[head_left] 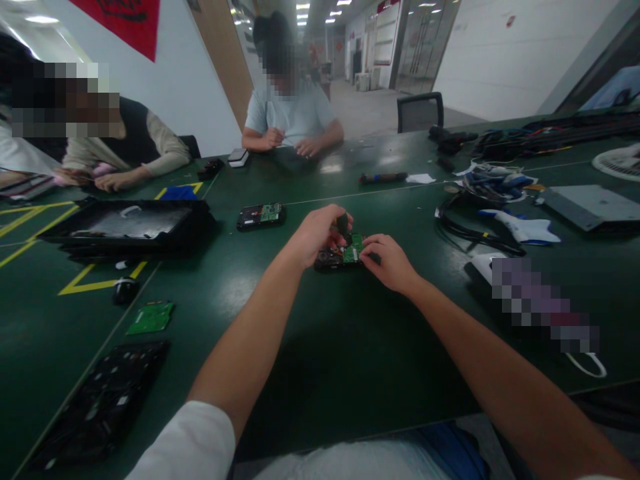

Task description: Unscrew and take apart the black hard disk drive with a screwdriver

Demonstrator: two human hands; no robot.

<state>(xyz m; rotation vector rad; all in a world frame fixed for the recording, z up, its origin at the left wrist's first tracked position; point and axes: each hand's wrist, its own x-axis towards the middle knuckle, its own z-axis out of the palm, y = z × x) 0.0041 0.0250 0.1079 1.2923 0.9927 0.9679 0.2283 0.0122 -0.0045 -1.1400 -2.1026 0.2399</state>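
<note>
A hard drive [327,259] lies on the green table in front of me, its green circuit board [354,247] facing up. My left hand [324,230] is over its left and far side, fingers closed around the dark handle of what looks like a screwdriver [343,225]. The tool points down at the drive, and its tip is hidden by my fingers. At the drive's right edge, my right hand [387,261] grips the side with bent fingers and thumb. Farther left and back lies a second hard drive [261,217], also board side up.
Black stacked trays [135,227], a green circuit board [151,318] and a black plastic panel [103,400] lie left. Cables [475,223], a metal box [595,205] and a white-edged item [530,300] lie right. Two people [290,113] sit across the table.
</note>
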